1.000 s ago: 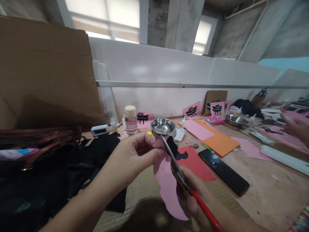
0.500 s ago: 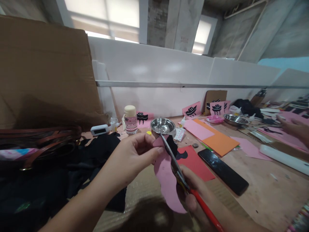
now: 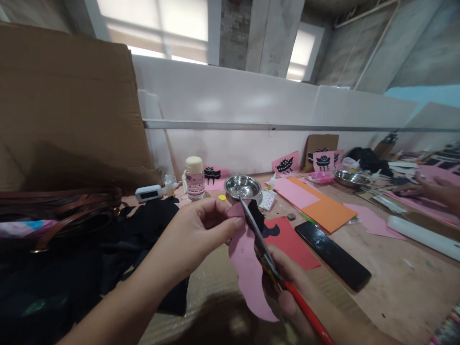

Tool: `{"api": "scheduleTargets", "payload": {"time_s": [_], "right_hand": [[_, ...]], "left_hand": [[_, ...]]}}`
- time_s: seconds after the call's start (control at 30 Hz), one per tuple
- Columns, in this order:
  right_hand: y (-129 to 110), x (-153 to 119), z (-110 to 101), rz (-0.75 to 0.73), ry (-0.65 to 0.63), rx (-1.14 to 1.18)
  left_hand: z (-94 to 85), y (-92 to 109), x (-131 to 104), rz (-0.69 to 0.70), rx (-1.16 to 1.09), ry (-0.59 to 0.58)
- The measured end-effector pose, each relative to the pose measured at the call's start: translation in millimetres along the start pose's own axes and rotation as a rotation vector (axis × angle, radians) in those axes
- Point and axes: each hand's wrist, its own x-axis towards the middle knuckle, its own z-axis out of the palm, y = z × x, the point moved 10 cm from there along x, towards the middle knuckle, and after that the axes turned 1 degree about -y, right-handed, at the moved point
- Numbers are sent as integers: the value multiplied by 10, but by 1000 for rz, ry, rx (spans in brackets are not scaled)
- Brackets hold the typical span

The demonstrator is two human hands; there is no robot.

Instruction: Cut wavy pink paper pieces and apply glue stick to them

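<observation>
My left hand (image 3: 206, 230) pinches the upper end of a wavy-edged pink paper piece (image 3: 247, 273) between thumb and fingers. In my right hand (image 3: 287, 287) is a pair of scissors (image 3: 305, 309) with red on the handle. Their blades run along the paper's right edge, tips close to my left fingertips. Black paper (image 3: 256, 214) shows beside and behind the blades. Just beyond the tips stands a shiny metal bowl (image 3: 242, 186). A red paper sheet (image 3: 293, 244) with a small black cutout (image 3: 272, 231) on it lies to the right of the scissors.
A black phone (image 3: 332, 255) and orange paper (image 3: 323, 211) lie to the right. A bottle (image 3: 195, 179) stands behind my left hand. Black cloth (image 3: 151, 220) and a brown-strapped bag (image 3: 72, 206) are at left. Another person's hand (image 3: 436, 191) is at far right.
The lower part of the pink paper has shifted and turned slightly; my hands and the scissors stay nearly in place. The other person's hand at far right has moved a little.
</observation>
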Motion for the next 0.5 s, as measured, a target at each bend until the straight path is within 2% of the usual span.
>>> {"api": "scheduleTargets", "payload": {"time_s": [0.13, 0.3, 0.5], "right_hand": [[63, 28, 4, -1, 1, 21], [-16, -23, 45, -16, -23, -3], [-67, -16, 39, -47, 16, -27]], "left_hand": [[-11, 26, 0, 7, 39, 25], [-8, 62, -30, 31, 88, 36], [14, 49, -9, 25, 113, 14]]}}
